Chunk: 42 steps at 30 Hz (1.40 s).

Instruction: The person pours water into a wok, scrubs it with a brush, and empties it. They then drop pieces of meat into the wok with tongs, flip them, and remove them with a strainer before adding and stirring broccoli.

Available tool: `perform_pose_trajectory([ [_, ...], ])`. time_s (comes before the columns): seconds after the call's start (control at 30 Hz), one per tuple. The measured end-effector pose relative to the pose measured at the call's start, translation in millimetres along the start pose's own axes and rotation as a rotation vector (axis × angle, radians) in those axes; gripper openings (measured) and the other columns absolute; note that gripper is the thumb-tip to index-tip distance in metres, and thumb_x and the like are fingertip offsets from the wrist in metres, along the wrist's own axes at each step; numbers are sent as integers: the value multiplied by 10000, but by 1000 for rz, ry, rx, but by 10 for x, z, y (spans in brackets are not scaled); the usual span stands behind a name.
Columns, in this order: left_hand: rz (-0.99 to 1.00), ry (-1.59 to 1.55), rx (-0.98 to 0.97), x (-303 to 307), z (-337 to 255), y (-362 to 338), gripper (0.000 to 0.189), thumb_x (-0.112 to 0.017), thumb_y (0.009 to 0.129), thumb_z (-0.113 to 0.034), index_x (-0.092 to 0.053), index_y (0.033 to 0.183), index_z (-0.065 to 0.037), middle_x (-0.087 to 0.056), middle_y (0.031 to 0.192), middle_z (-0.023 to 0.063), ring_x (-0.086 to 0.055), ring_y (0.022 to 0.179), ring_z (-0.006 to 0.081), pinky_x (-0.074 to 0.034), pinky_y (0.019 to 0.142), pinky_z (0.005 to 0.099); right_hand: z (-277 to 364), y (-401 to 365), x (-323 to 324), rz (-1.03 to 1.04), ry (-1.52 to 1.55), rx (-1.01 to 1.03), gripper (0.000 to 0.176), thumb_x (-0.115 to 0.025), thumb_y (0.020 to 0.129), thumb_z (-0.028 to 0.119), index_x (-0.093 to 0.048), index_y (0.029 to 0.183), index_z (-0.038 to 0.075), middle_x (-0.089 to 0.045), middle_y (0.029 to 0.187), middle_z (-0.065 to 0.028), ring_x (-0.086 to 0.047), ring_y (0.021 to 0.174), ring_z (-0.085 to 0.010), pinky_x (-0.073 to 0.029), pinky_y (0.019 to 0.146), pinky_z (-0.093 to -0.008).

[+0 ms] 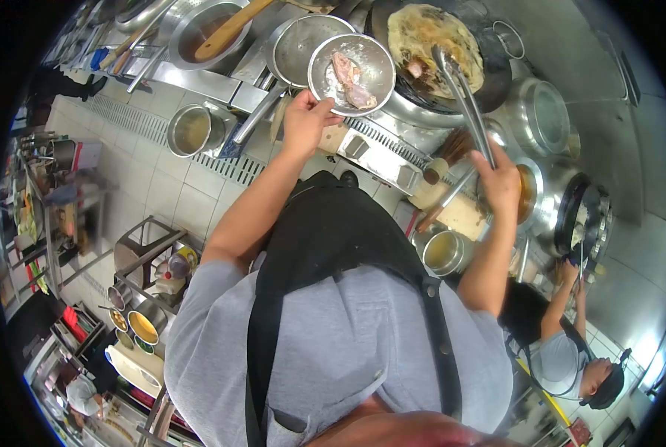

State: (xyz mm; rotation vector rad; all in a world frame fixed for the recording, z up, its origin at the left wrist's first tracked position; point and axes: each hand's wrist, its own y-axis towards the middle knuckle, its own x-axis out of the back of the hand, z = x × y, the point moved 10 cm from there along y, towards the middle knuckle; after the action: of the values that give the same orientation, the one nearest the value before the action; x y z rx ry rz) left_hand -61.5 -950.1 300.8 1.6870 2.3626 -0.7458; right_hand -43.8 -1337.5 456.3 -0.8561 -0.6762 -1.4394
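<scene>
My left hand [308, 125] grips the rim of a small steel bowl [376, 56], thumb over the edge. Two pieces of raw meat [345, 68] lie in that bowl. Metal tongs [467, 108] are in the closed fingers of my right hand [499, 181]. Their tips reach over a dark wok [491, 83], where foaming, yellowish oil [452, 37] covers the middle. A pale piece of meat [416, 69] is in the foam, close beside the tong tips. Behind the small bowl sits a larger steel pan [292, 52], with its handle toward me.
To the left are a basin [199, 33] with a wooden paddle [232, 30] and a pot of liquid [191, 132]. Steel pots [545, 115] crowd the right of the wok. Farther right, a co-worker [564, 357] works at another wok [582, 216].
</scene>
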Motion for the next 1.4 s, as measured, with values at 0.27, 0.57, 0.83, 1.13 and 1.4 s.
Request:
perform_pose_trajectory([
  [0.27,30,362,-201,-189,-232,-113,177,-675,941,-105,-570,866,17,-650,848,95,-715,746,197,-578,635,294,676,-449,-82,335,-169,189,548,-792,843,269,-643,1352,128,-708,1192,-190,-706,1049,-315,-535,893,-368],
  [0.57,-88,217,-165,0,-235,159,162,-671,931,-89,-602,959,55,-698,890,147,-735,772,226,-564,639,294,295,-347,198,269,-72,171,525,-806,828,186,-662,1322,82,-734,1155,-175,-725,1010,-247,-524,908,-330],
  [0.83,-60,100,-173,-13,-181,117,162,-662,932,-20,-555,820,27,-649,823,110,-681,687,155,-622,617,278,-299,-123,143,237,256,54,524,-791,849,119,-646,1350,64,-748,1120,-101,-646,935,-111,-509,882,-292],
  [1.13,-14,96,-70,-15,-107,28,154,-649,938,-62,-638,1047,48,-686,974,133,-702,844,203,-627,754,323,-610,109,220,-42,-170,-163,605,-762,858,327,-610,1392,86,-743,1006,-169,-703,876,-245,-520,857,-317],
  [1.4,-25,78,-145,-81,-274,-27,158,-670,938,-33,-562,829,3,-638,828,74,-683,715,140,-617,641,265,290,-324,-121,55,84,214,610,-792,860,297,-601,1396,77,-739,1094,-192,-717,955,-270,-537,876,-341],
])
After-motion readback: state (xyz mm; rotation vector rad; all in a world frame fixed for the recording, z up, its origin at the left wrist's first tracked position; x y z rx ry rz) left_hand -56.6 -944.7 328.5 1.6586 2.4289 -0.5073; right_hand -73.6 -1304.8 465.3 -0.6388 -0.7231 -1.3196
